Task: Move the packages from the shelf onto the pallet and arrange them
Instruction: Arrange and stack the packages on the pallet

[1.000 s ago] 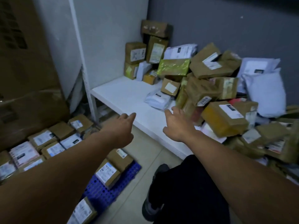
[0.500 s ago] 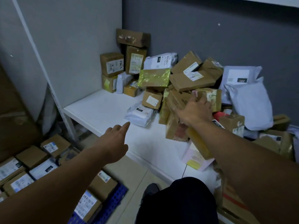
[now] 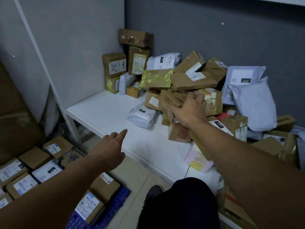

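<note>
**Mia:** Which box is being picked?

**Tom:** The brown box (image 3: pixel 171 100). It sits at the left side of the big pile on the shelf (image 3: pixel 102 113), about midway between the front edge and the back edge. The right hand (image 3: pixel 189 111) has its fingers curled over the top and its thumb along the near side, so it is clamped on that box.

**Mia:** And the other hand?

**Tom:** The left hand (image 3: pixel 112 146) holds nothing. Its fingers are straight and a bit apart, out over the front edge of the shelf.

**Mia:** Is the box easy to pull out?

**Tom:** I think not. A long flat box (image 3: pixel 194 80) lies on the pile just above it, and a yellow box (image 3: pixel 212 103) sits just beside it. A fast tug could make them slide down.

**Mia:** So what is the good way?

**Tom:** Lift a little first, then pull slowly toward the front edge. The left hand can go under the box, or keep the pile steady.

**Mia:** Then where does it go?

**Tom:** Down to the blue pallet (image 3: pixel 115 205) on the floor, left of the shelf. Other packages (image 3: pixel 24 185) lie there in rows, labels up. The pallet's near right corner shows bare blue, so that looks like a good spot. Set the box flat, snug against the next one.
</note>
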